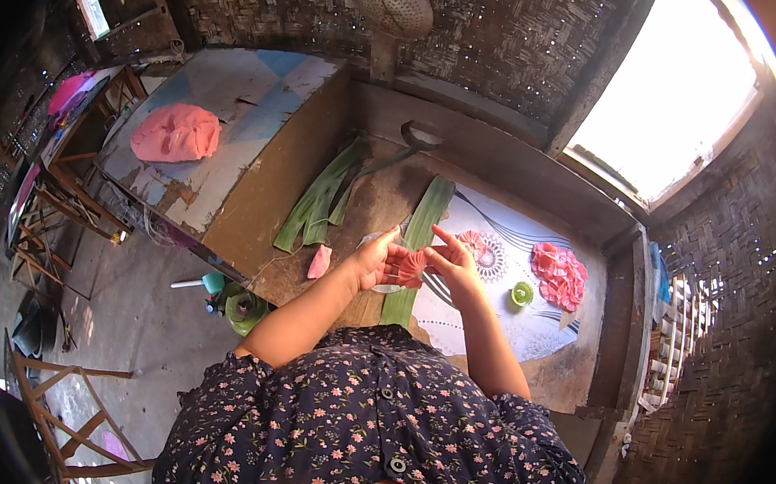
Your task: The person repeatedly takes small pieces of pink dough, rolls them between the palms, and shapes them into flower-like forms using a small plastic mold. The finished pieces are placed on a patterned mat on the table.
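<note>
My left hand [376, 261] holds a pink pleated fan-shaped piece [408, 269], fingers curled beneath it. The fingertips of my right hand [456, 263] pinch its far right edge, with the index finger raised. Partly hidden behind my hands lies something clear, like thin plastic [373, 238]. To the right of my hands, a pink pleated rosette [471, 244] rests on a white patterned sheet [533, 225]. A small green cup [522, 294] stands beside a pile of pink pleated pieces [558, 276]. Left of my left hand is a small folded pink piece [319, 262].
Green leaf strips [319, 197] lie on the wooden worktop, and another strip [430, 213] runs under my hands. A raised box with peeling top [264, 85] stands left, bearing a pink bundle [177, 133]. Wooden ledges [503, 138] edge the worktop. A wooden stool frame [79, 418] stands lower left.
</note>
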A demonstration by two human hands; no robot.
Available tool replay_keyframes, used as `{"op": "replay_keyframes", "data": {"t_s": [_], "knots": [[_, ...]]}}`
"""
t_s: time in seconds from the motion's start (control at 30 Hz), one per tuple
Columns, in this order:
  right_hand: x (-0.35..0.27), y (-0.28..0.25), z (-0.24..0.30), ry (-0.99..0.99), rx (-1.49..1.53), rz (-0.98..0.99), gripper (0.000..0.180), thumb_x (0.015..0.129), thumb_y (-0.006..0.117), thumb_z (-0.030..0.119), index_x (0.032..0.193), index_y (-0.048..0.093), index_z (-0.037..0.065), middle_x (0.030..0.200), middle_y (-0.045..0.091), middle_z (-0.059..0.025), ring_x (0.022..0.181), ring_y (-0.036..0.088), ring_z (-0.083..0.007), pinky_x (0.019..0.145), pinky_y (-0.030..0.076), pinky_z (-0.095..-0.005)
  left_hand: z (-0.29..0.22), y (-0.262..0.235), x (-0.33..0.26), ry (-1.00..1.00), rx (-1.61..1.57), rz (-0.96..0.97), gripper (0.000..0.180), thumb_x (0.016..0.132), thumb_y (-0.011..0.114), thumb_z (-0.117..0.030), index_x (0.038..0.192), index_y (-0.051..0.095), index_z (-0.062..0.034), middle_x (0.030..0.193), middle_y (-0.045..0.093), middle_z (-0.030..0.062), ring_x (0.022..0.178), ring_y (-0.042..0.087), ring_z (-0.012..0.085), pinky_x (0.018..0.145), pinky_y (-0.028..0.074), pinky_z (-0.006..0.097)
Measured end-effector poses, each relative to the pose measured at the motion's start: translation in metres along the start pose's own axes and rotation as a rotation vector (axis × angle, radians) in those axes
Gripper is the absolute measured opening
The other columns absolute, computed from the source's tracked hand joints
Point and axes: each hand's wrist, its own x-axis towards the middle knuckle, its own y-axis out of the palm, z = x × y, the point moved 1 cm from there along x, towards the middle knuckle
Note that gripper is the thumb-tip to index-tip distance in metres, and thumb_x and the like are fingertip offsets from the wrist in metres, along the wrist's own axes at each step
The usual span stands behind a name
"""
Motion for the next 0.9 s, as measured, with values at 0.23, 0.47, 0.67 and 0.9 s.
{"op": "replay_keyframes", "data": {"t_s": [0.23, 0.47, 0.67, 0.9], "knots": [[-0.004, -0.002, -0.008, 0.037, 0.479, -0.011, 0.054, 0.081, 0.065, 0.006, 0.129, 0.042, 0.000, 0.096, 0.061, -0.0081, 0.081, 0.059, -0.0139, 0.076, 0.047, -0.0263, -0.002, 0.002, -0.007, 0.025, -0.086, 0.061, 0.061, 0.093, 0.033, -0.050, 0.102, 0.057, 0.0055, 0.095, 0.063, 0.0153, 0.085, 0.063, 0.0232, 0.084, 0.052, 0.038], [-0.009, 0.011, -0.021, 0.074, 0.517, -0.245, 0.041, 0.086, 0.060, 0.021, 0.123, 0.049, 0.007, 0.103, 0.058, -0.0059, 0.101, 0.053, -0.0188, 0.086, 0.044, -0.0369, -0.001, 0.002, -0.006, 0.132, -0.317, 0.146, 0.056, 0.094, 0.033, -0.049, 0.105, 0.059, -0.0008, 0.100, 0.063, 0.0102, 0.090, 0.062, 0.0212, 0.084, 0.050, 0.037], [-0.013, 0.033, -0.027, 0.240, 1.036, 0.019, 0.022, 0.085, 0.057, 0.020, 0.104, 0.057, 0.009, 0.106, 0.060, -0.0070, 0.102, 0.053, -0.0228, 0.087, 0.042, -0.0414, 0.002, 0.002, 0.001, 0.252, -0.404, 0.078, 0.051, 0.093, 0.036, -0.051, 0.109, 0.059, -0.0080, 0.101, 0.063, 0.0052, 0.092, 0.060, 0.0201, 0.086, 0.045, 0.040], [-0.006, 0.033, -0.018, -0.065, 0.571, -0.268, 0.008, 0.088, 0.057, 0.014, 0.090, 0.058, 0.007, 0.085, 0.062, -0.0034, 0.076, 0.059, -0.0116, 0.069, 0.047, -0.0254, 0.008, 0.001, -0.006, 0.323, -0.281, 0.003, 0.033, 0.088, 0.057, -0.038, 0.104, 0.061, -0.0098, 0.094, 0.064, 0.0037, 0.089, 0.060, 0.0149, 0.084, 0.046, 0.031]]}}
